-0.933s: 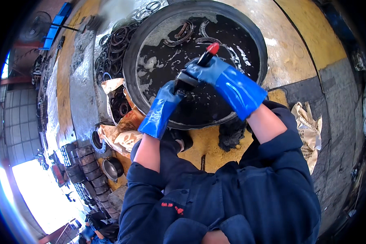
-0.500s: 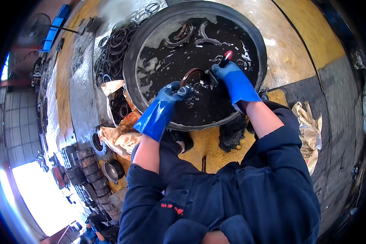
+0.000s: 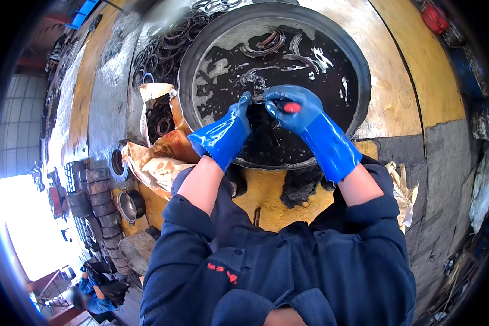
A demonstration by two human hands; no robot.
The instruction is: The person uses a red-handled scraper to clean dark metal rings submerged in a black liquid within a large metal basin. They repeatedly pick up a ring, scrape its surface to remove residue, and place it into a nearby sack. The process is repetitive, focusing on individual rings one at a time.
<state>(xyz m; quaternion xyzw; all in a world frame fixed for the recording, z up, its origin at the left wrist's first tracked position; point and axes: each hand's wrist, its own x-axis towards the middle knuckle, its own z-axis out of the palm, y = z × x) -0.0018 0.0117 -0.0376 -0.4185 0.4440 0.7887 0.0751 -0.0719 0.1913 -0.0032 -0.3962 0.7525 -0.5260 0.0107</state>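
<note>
Both my hands wear long blue rubber gloves and meet over a big round black tub (image 3: 362, 70) of dark liquid. My right hand (image 3: 294, 106) is closed round a tool with a red-ended handle (image 3: 292, 107); its working end is hidden by the glove. My left hand (image 3: 239, 117) is closed, thumb up, at the ring it held a moment ago. That ring is now almost wholly hidden between the gloves. Farther back in the tub, a ring (image 3: 263, 48) and a curved piece (image 3: 294, 46) lie partly in the liquid, amid pale foam.
Many dark rings (image 3: 168, 46) lie heaped left of the tub. Beside it, a torn paper sack (image 3: 155, 163) holds more rings. Stacked cylindrical parts (image 3: 98, 190) and a metal bowl (image 3: 130, 206) stand at left. Another paper sack (image 3: 405, 195) lies at right. A person (image 3: 98, 296) is at lower left.
My hands have come together. My right hand has turned over the tool, and the brown ring, plainly seen before, has dropped from sight between the gloves. The view has shifted slightly.
</note>
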